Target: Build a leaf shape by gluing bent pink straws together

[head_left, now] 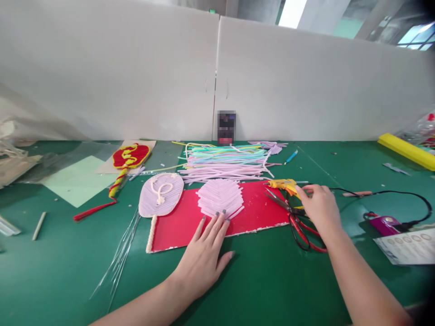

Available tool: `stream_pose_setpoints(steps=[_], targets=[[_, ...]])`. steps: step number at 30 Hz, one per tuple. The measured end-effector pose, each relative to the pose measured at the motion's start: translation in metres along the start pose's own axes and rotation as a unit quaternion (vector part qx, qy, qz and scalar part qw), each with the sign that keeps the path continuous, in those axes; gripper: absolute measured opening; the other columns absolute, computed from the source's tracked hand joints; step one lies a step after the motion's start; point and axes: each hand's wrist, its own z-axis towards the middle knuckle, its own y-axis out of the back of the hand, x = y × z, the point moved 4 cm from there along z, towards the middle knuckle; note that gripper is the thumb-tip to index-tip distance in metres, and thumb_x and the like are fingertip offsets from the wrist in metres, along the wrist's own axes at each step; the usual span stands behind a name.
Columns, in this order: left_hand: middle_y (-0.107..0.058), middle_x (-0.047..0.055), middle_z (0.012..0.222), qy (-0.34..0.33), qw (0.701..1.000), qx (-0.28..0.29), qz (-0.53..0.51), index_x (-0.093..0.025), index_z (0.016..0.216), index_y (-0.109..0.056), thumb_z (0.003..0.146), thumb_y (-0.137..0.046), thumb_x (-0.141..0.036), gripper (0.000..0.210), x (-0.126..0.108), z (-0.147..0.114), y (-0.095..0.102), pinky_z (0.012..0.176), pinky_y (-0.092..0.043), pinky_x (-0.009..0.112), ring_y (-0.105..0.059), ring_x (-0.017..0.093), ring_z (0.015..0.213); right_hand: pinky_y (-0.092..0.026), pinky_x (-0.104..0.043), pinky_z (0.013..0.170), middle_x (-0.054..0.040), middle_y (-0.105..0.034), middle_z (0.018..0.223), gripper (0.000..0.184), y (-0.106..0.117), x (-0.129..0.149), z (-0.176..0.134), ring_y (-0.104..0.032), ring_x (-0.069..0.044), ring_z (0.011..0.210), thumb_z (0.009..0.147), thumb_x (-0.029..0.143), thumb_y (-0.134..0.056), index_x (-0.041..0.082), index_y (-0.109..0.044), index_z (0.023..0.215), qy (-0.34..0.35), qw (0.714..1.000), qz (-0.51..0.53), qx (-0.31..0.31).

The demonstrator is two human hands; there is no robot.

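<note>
My left hand (209,246) lies flat with its fingers spread, the fingertips on the lower edge of a leaf-shaped piece of lilac pipe cleaners (220,197). That piece rests on a red board (265,208). At the right my right hand (319,206) is at a yellow glue gun (283,184), thumb and fingers drawn together around its rear part; the grip itself is partly hidden. Red-handled scissors (299,226) lie just below, blades toward the board. To the left a finished-looking lilac fan (161,194) with a cream handle overlaps the board.
A bundle of pastel pipe cleaners (224,163) lies behind the board, with a blurred phone-like device (226,127) against the white partition (288,81). A red-yellow fan (131,156), thin wires (124,246), a blue pen (291,157), a purple box (384,224) and a black cord (416,194) surround it.
</note>
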Motion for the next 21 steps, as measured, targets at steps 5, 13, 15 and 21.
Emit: stream_pose_setpoints(steps=[5, 13, 15, 21], targets=[[-0.052, 0.013, 0.136, 0.007, 0.998, -0.052, 0.02, -0.011, 0.129, -0.048, 0.094, -0.04, -0.028, 0.039, 0.005, 0.003, 0.007, 0.105, -0.041, 0.047, -0.049, 0.027, 0.125, -0.043, -0.034, 0.067, -0.0147, -0.065, 0.081, 0.041, -0.026, -0.004, 0.003, -0.061, -0.027, 0.076, 0.087, 0.048, -0.04, 0.014, -0.063, 0.083, -0.042, 0.99, -0.002, 0.133], [-0.059, 0.013, 0.129, -0.007, 0.997, -0.07, 0.032, -0.012, 0.122, -0.055, 0.094, -0.04, -0.028, 0.035, 0.006, 0.004, 0.008, 0.103, -0.043, 0.047, -0.056, 0.026, 0.117, -0.044, -0.036, 0.064, -0.0119, -0.069, 0.074, 0.041, 0.006, 0.001, 0.001, -0.062, -0.026, 0.065, 0.091, 0.043, -0.03, 0.014, -0.058, 0.093, -0.114, 0.992, 0.041, 0.041], [-0.058, 0.013, 0.13, -0.008, 0.997, -0.064, 0.032, -0.012, 0.123, -0.055, 0.094, -0.041, -0.028, 0.035, 0.006, 0.003, 0.008, 0.103, -0.043, 0.047, -0.056, 0.026, 0.118, -0.045, -0.039, 0.067, -0.012, -0.069, 0.077, 0.042, 0.036, 0.011, 0.002, -0.063, -0.029, 0.069, 0.09, 0.047, -0.035, 0.014, -0.057, 0.102, -0.12, 0.989, 0.072, -0.054], [-0.059, 0.013, 0.128, -0.012, 0.996, -0.082, 0.012, -0.012, 0.124, -0.053, 0.094, -0.04, -0.025, 0.035, 0.005, 0.002, 0.008, 0.104, -0.041, 0.05, -0.056, 0.026, 0.118, -0.048, -0.04, 0.07, -0.0151, -0.065, 0.088, 0.05, 0.09, 0.089, -0.02, -0.063, -0.028, 0.079, 0.089, 0.052, -0.036, 0.013, -0.051, 0.116, -0.03, 0.978, 0.165, -0.121]])
